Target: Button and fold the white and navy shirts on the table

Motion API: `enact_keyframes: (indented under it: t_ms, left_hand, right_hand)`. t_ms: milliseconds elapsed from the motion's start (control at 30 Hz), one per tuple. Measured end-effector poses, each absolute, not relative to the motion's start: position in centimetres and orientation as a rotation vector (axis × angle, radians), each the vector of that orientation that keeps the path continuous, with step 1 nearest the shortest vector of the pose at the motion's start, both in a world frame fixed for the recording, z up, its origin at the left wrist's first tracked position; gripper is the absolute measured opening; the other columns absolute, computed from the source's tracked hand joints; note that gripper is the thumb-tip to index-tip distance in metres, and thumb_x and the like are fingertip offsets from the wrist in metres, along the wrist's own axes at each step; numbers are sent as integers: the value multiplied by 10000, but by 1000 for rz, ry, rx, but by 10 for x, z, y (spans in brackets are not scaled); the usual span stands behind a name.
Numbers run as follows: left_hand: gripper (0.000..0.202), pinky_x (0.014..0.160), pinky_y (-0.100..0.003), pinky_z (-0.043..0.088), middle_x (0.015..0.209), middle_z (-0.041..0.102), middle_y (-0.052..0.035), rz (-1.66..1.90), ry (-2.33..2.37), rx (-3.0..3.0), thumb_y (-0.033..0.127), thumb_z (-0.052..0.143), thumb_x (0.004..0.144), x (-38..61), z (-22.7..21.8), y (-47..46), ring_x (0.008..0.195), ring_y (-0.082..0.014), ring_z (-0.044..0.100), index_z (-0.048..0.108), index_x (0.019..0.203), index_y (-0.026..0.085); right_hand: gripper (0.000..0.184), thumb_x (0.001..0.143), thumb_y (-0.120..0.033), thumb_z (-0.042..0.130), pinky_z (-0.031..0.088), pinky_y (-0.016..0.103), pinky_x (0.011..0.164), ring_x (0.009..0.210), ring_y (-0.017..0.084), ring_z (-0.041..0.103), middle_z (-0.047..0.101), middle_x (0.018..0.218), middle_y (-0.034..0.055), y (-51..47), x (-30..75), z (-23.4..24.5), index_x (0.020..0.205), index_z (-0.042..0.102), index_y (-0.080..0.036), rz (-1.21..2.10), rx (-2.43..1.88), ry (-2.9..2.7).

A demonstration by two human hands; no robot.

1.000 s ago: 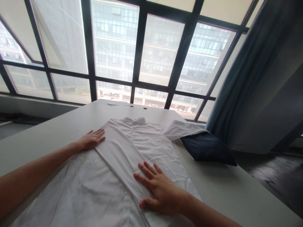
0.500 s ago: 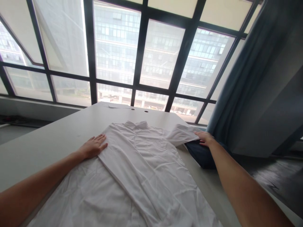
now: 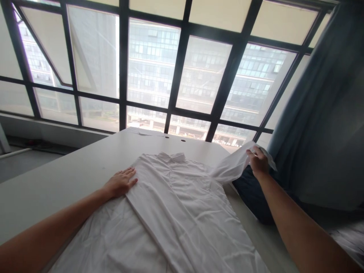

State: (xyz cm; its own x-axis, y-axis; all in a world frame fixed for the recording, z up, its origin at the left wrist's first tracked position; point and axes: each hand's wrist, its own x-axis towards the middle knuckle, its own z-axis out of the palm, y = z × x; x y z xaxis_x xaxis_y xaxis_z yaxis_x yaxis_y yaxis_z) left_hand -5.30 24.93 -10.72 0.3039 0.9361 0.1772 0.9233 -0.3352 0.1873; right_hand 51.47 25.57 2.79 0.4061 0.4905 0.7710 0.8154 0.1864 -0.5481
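A white long-sleeved shirt (image 3: 187, 204) lies spread on a white table, its collar (image 3: 172, 157) at the far end. One sleeve is laid slantwise across the shirt's front. My left hand (image 3: 121, 182) rests flat on the shirt's left shoulder edge, fingers stretched out. At the right, my right hand (image 3: 258, 161) is closed on the other sleeve (image 3: 234, 165) and holds it raised off the table, with the cuff end hanging past my fingers. Between the shoulder and my hand the sleeve is pulled out to the right.
The white table (image 3: 71, 167) reaches to a large window (image 3: 150, 62) with dark frames. Dark blue cloth (image 3: 253, 195) lies at the table's right edge, below my right hand. A blue-grey curtain (image 3: 315, 94) hangs on the right. Two dark holes are in the tabletop's far end.
My right hand has lifted the sleeve up from beside the dark cloth. My left hand stays flat on the shirt's shoulder. The whole view has shifted slightly.
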Motion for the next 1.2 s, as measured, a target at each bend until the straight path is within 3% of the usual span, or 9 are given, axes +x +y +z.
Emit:
enact_keyframes:
  t_ms: [133,367,467,567,667,800,900,1067,1200]
  left_hand:
    - [561,1182,-487,212,1480,471,-129,640,1723,2423,469,312,951,-53,-100,244,1413,-273,371,574,1346,169]
    - [974,966,-472,459,1165,691,-208,940,1273,1707,798,179,841,-37,-74,210,1048,-335,655,505,1386,60]
    - [1015,969,-417,464,1187,688,-177,828,1193,1709,878,294,752,-29,-64,182,1104,-330,628,539,1365,108]
    - [844,963,-355,467,1166,698,-141,697,1192,1912,808,576,653,-22,-54,156,1122,-330,612,682,1162,143]
    - [829,799,-335,529,1025,723,-112,571,1214,1888,684,710,609,-19,-39,134,932,-292,672,639,1221,130]
    - [887,641,-286,538,938,716,-58,510,1133,1617,611,754,606,-26,-12,108,752,-214,676,538,1360,197]
    - [855,609,-272,530,870,711,-48,449,1097,1577,599,766,580,-33,4,94,707,-204,663,597,1316,198]
    - [568,485,-222,441,613,612,7,89,1242,1912,494,739,618,-36,6,89,561,-167,568,753,1110,211]
    - [523,496,-246,457,589,618,5,-168,1251,2072,437,731,641,-40,-3,95,534,-179,569,750,1128,247]
  right_hand:
    - [675,862,-480,573,388,522,1095,1368,311,412,473,1470,117,189,414,10,1467,436,-213,-320,-1151,-1930]
    - [606,887,-265,580,384,477,1110,1381,309,404,369,1536,147,87,320,-54,1466,445,-147,-25,-1074,-2719]
    - [569,888,-223,575,364,488,1121,1363,305,427,394,1524,141,85,325,-59,1442,475,-150,-34,-1113,-2688]
    - [522,897,-213,556,356,502,1120,1352,308,438,407,1516,141,88,330,-62,1413,507,-156,-56,-1128,-2654]
    - [471,913,-227,532,373,499,1104,1322,299,471,466,1478,129,87,332,-69,1382,536,-186,-67,-1140,-2587]
    - [458,885,-228,569,423,486,1045,1207,289,550,596,1330,126,88,336,-77,1341,549,-197,-124,-1229,-2422]
    - [479,871,-226,596,432,473,1020,1163,287,562,622,1272,126,92,339,-77,1345,541,-187,-205,-1322,-2340]
    - [270,937,-216,515,451,413,964,1082,254,611,677,1178,97,98,341,-78,1136,695,-198,-188,-1411,-2387]
    - [284,953,-199,468,462,365,923,1005,225,649,713,1095,74,96,344,-75,1068,728,-196,-120,-1419,-2441]
